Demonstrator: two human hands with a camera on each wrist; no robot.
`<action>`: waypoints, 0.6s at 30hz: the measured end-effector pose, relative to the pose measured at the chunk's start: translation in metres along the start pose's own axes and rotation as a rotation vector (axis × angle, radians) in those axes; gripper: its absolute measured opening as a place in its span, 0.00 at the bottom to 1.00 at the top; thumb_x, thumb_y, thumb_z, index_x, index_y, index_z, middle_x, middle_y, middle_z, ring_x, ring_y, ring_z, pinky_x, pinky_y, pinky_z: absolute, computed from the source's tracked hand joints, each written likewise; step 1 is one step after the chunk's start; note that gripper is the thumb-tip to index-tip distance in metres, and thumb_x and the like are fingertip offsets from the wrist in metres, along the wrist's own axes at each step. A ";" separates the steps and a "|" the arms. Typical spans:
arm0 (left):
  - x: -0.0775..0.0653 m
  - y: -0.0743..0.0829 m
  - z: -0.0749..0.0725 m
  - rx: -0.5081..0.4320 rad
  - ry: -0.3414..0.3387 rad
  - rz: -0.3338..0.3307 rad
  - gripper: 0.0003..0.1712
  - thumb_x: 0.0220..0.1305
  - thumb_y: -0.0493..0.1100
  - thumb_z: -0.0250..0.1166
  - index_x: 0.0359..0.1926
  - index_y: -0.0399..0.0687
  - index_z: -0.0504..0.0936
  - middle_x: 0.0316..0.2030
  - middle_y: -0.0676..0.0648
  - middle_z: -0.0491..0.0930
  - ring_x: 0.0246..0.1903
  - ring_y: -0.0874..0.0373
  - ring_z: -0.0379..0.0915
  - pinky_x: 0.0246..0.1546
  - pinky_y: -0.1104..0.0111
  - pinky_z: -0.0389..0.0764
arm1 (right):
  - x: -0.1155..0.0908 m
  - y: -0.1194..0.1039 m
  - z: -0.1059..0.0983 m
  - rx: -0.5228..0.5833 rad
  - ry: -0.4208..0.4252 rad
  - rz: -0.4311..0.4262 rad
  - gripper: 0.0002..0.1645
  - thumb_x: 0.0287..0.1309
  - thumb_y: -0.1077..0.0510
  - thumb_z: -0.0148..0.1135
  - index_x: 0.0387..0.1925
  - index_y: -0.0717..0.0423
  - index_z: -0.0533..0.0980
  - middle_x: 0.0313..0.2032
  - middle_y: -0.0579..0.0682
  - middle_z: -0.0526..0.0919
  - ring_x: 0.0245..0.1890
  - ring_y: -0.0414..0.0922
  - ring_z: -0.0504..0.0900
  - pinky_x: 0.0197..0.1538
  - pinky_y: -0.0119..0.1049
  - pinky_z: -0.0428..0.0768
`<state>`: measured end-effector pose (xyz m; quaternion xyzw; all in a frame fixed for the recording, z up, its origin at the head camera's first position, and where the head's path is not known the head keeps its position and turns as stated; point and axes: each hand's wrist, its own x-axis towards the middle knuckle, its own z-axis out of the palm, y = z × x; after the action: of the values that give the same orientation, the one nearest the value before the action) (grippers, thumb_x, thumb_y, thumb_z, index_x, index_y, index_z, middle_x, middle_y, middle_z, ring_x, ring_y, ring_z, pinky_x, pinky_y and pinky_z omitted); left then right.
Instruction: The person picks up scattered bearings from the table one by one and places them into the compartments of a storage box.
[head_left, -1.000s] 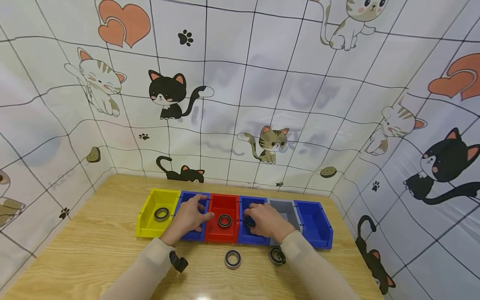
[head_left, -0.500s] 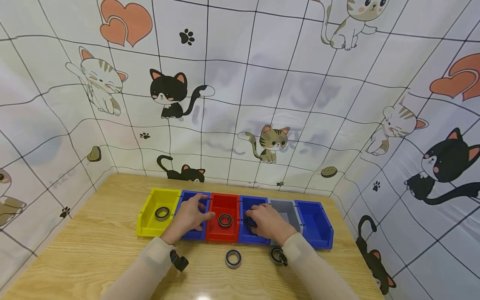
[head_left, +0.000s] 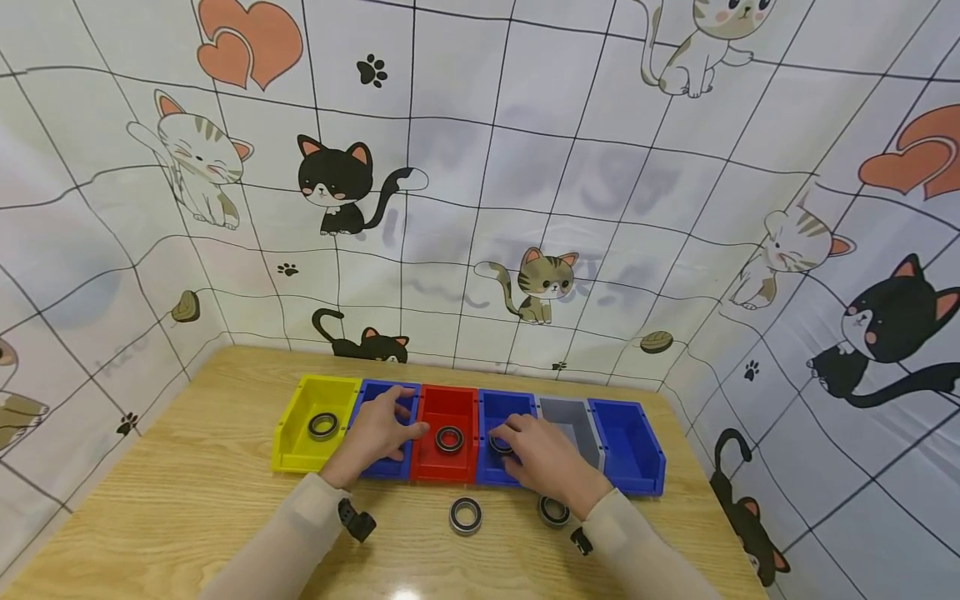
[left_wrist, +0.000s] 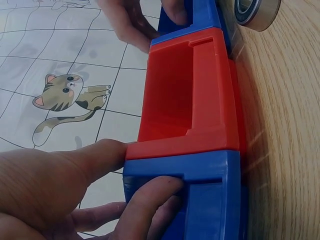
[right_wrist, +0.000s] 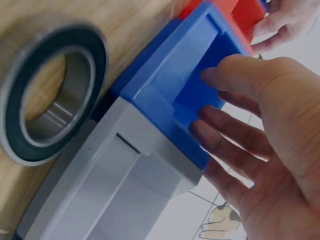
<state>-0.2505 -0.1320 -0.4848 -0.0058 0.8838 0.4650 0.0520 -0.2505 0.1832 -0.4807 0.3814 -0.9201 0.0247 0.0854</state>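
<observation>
My left hand (head_left: pixel 378 433) rests at the blue bin (left_wrist: pixel 185 165) second from the left, its thumb on the edge beside the red bin (left_wrist: pixel 215 95) and its fingers spread over the opening. Above the other blue bin (head_left: pixel 491 475), right of the red one, hovers my right hand (head_left: pixel 551 458), fingers loosely bent with nothing between them. A black-sealed ball bearing (head_left: pixel 499 445) lies in that bin, partly covered by the fingertips. Single bearings also lie in the red bin, the red-bin bearing (head_left: pixel 449 440), and in the yellow bin, the yellow-bin bearing (head_left: pixel 322 426).
Two more bearings lie on the wooden table before the bins: a middle bearing (head_left: pixel 465 517) and a right bearing (right_wrist: pixel 55 95) near my right wrist. A grey bin (right_wrist: pixel 135 195) and a blue end bin (head_left: pixel 630 450) complete the row. A cat-patterned curtain (head_left: pixel 465 167) hangs behind.
My right hand has let go of the bearing in the blue bin and drawn back slightly toward me and to the right. The left hand has stayed put.
</observation>
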 end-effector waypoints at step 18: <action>0.001 -0.003 0.000 0.007 0.001 -0.004 0.44 0.76 0.45 0.82 0.84 0.41 0.73 0.63 0.29 0.88 0.25 0.53 0.92 0.29 0.61 0.96 | -0.035 -0.046 0.007 0.141 0.036 -0.126 0.25 0.74 0.49 0.81 0.68 0.44 0.88 0.56 0.43 0.87 0.49 0.37 0.86 0.40 0.21 0.86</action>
<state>-0.2517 -0.1336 -0.4877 -0.0078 0.8854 0.4617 0.0527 -0.1947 0.1739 -0.4947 0.4432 -0.8886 0.0909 0.0762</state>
